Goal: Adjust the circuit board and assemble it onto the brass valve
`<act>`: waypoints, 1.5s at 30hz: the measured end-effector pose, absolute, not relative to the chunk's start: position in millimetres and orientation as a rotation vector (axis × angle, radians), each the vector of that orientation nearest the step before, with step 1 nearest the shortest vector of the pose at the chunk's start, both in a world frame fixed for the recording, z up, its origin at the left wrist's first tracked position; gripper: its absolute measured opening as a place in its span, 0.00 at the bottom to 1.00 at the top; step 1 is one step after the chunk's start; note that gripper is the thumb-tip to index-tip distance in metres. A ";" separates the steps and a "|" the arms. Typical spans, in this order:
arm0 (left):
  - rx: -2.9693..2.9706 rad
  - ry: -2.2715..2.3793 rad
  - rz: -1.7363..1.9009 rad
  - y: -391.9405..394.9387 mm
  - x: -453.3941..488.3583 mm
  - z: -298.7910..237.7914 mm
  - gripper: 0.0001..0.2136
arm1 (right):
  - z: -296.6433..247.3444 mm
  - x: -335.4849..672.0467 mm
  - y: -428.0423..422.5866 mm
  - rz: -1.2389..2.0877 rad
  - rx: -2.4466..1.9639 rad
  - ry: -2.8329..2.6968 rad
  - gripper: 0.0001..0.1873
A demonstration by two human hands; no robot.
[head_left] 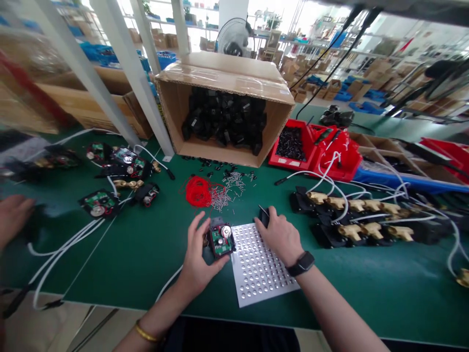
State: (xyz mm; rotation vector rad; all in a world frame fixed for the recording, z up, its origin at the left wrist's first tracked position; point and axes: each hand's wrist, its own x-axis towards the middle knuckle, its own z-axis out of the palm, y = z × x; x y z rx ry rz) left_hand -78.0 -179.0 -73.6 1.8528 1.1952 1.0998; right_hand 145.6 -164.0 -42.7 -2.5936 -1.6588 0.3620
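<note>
Our left hand (198,259) grips an open valve unit (221,238); right hand (280,234) pinches a black piece (264,215); finished brass units (361,215) lie right, several unfinished boards (117,178) left

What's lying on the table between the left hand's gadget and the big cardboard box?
In the head view, between the gadget and box: a red pile, scattered pins and small black bits.
</note>
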 end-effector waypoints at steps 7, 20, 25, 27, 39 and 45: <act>1.726 1.196 0.910 -178.5 -75.0 -75.2 0.31 | -34.3 146.0 -203.8 1.296 -1.431 -0.787 0.26; 1.371 0.923 1.042 -191.0 -77.5 -72.8 0.34 | -35.9 104.7 -211.3 1.715 -0.879 -0.394 0.17; 1.999 1.252 0.823 -192.2 -79.2 -39.4 0.30 | -37.5 99.9 -211.2 1.634 -0.951 -0.631 0.17; 2.199 1.321 0.733 -193.0 -77.0 -28.5 0.30 | -39.7 99.5 -211.3 1.614 -0.979 -0.761 0.17; 2.189 1.218 0.741 -183.2 -67.6 -28.5 0.34 | -30.1 86.6 -216.4 0.891 -1.418 -1.718 0.27; 1.658 1.099 0.944 -180.8 -75.7 -56.2 0.29 | -42.2 79.3 -213.1 1.322 -1.303 -1.165 0.27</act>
